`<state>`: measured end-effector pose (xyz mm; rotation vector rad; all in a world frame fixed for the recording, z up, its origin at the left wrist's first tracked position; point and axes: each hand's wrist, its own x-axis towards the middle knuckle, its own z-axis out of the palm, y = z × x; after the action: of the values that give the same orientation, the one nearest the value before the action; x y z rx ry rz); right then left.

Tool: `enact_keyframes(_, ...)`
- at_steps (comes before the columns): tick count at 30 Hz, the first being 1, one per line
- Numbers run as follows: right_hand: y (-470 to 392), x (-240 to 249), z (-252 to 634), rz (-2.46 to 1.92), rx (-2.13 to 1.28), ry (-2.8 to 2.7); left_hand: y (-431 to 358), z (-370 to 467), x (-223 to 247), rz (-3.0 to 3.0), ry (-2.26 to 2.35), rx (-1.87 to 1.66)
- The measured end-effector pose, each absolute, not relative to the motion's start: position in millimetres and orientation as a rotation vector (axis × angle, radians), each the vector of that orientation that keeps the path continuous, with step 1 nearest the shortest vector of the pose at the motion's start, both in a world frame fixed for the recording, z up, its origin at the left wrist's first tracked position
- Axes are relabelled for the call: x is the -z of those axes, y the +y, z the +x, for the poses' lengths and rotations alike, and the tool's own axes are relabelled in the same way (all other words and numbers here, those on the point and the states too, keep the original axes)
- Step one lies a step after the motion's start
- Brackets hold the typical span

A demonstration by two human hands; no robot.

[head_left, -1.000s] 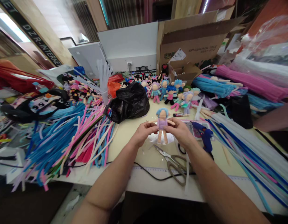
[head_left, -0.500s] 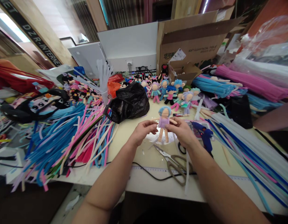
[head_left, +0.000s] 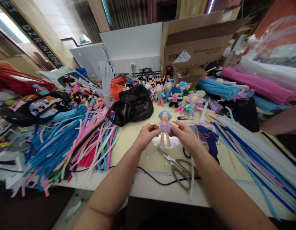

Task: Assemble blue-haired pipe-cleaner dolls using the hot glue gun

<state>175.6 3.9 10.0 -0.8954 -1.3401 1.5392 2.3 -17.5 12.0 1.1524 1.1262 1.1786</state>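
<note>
A small doll (head_left: 165,127) with blue hair, a lilac top and tan legs is upright between my two hands. My left hand (head_left: 149,134) pinches its outstretched arm on the left side. The doll's other arm is between the fingers of my right hand (head_left: 183,134). Below the doll lie scissors (head_left: 180,172) with grey-brown handles, slightly open. A blue glue gun (head_left: 211,140) rests to the right of my right hand, its small light red.
Pipe cleaners in blue and pink (head_left: 73,140) cover the left; white and blue ones (head_left: 255,147) lie right. Behind are a black plastic bag (head_left: 135,103), several finished dolls (head_left: 175,97) and a cardboard box (head_left: 193,48). A black cable (head_left: 159,182) crosses the front edge.
The doll has shifted slightly left. My left hand, earlier apart from it with fingers parted, has closed on its arm.
</note>
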Motion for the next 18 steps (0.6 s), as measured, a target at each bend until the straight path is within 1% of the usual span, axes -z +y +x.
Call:
enact_keyframes(7, 4.1, -10.4, 175.8, -0.882, -1.557, -1.31, -16.4, -5.4, -18.0, 1.167, 1.081, -1.051)
enact_keyframes(13, 1.6, -10.8, 170.8, -0.923, -1.578, -1.38, -13.0, -7.2, -8.2, 1.082, 1.113, -1.164)
enact_keyframes(18, 2.6, -14.6, 172.7, -1.037, -1.483, -1.395, -12.2, -5.2, -6.5, 1.022, 1.133, -1.21)
